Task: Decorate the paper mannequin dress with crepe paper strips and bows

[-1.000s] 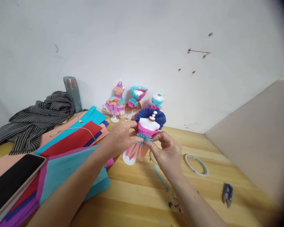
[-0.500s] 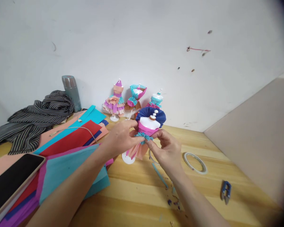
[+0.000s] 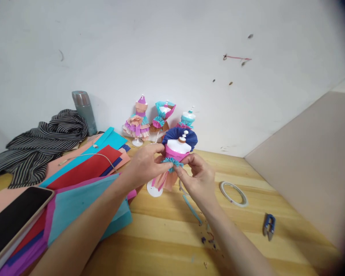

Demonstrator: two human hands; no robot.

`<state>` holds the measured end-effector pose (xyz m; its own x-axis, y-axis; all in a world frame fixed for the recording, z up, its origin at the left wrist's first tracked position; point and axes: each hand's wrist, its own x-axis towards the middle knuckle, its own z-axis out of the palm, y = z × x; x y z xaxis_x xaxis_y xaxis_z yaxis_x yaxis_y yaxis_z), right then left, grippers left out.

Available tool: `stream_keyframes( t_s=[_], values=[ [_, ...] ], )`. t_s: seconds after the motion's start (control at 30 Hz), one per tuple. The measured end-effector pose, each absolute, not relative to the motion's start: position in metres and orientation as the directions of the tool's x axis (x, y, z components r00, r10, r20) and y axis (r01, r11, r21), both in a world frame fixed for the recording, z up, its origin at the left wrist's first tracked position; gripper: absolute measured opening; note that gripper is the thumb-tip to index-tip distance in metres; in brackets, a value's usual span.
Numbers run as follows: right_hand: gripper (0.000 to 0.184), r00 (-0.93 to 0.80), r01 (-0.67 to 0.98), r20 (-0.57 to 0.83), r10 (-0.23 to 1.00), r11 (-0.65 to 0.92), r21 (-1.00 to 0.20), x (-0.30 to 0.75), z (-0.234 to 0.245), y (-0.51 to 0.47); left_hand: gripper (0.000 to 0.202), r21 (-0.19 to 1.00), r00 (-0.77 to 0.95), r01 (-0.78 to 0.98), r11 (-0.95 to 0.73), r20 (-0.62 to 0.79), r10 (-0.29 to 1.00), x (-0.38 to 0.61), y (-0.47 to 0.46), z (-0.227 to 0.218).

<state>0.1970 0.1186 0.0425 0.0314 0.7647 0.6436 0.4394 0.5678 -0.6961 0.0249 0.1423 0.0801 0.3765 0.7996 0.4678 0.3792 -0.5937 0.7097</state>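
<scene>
View shifted slightly — both hands (image 3: pixel 146 161) (image 3: pixel 199 175) seemingly pinch turquoise rosette (image 3: pixel 171 160).

Note phone (image 3: pixel 15 226) and scarf (image 3: pixel 50 130) cut off by the left edge. Note rosette (image 3: pixel 170 160) partly hidden under the fingers (image 3: pixel 163 167), ring (image 3: pixel 181 187) partly behind the right hand (image 3: pixel 200 178), rear right mannequin (image 3: pixel 188 116) masked below by navy ruffle (image 3: pixel 172 134). Cannot identify scraps (image 3: pixel 211 240): too small.

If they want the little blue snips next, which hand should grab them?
Probably the right hand: the blue snips lie out on its side. The left hand, holding the little mannequin, would have to reach across the right.
</scene>
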Motion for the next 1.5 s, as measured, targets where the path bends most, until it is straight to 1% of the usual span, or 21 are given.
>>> stream_keyframes(
  t_s=[0.17,0.4,0.47,0.57,0.63,0.8,0.93,1.07,1.17,1.3,1.4,1.5],
  values=[
    [0.006,-0.065,0.367,0.623,0.780,0.599,-0.712,0.203,0.044,0.116,0.013,0.734,0.375,0.343,-0.586,0.465,0.802,0.024,0.145,0.078],
    [0.006,-0.038,0.379,0.616,0.787,0.581,-0.720,0.203,0.039,0.119,0.017,0.756,0.356,0.349,-0.554,0.440,0.825,0.025,0.146,0.077],
    [0.005,-0.031,0.389,0.615,0.788,0.577,-0.719,0.202,0.039,0.120,0.022,0.770,0.349,0.328,-0.548,0.440,0.827,0.026,0.145,0.078],
    [0.005,-0.022,0.410,0.617,0.787,0.570,-0.712,0.202,0.039,0.119,0.036,0.814,0.330,0.265,-0.517,0.428,0.842,0.026,0.144,0.079],
    [0.004,-0.025,0.416,0.621,0.783,0.573,-0.706,0.202,0.040,0.118,0.040,0.825,0.324,0.247,-0.509,0.425,0.845,0.025,0.145,0.078],
    [0.002,-0.028,0.421,0.645,0.764,0.594,-0.685,0.201,0.042,0.116,0.026,0.792,0.421,0.267,-0.549,0.417,0.806,0.017,0.149,0.080],
    [0.003,-0.020,0.443,0.650,0.759,0.590,-0.675,0.202,0.041,0.116,0.026,0.805,0.427,0.288,-0.519,0.377,0.822,0.010,0.147,0.084],
    [0.002,-0.033,0.486,0.676,0.736,0.603,-0.633,0.201,0.041,0.115,0.018,0.777,0.416,0.343,-0.527,0.377,0.827,0.009,0.144,0.087],
    [0.002,-0.076,0.554,0.715,0.695,0.626,-0.549,0.200,0.045,0.112,0.019,0.763,0.399,0.386,-0.518,0.368,0.840,0.011,0.143,0.087],
    [0.003,-0.129,0.619,0.758,0.639,0.650,-0.442,0.199,0.048,0.108,0.021,0.762,0.383,0.373,-0.529,0.393,0.836,0.016,0.143,0.083],
    [0.005,-0.133,0.636,0.759,0.637,0.642,-0.428,0.201,0.049,0.106,0.023,0.768,0.366,0.370,-0.523,0.396,0.842,0.018,0.144,0.079],
    [0.008,-0.113,0.628,0.748,0.654,0.630,-0.456,0.203,0.049,0.102,0.026,0.779,0.354,0.377,-0.501,0.379,0.855,0.018,0.144,0.079]
  ],
)
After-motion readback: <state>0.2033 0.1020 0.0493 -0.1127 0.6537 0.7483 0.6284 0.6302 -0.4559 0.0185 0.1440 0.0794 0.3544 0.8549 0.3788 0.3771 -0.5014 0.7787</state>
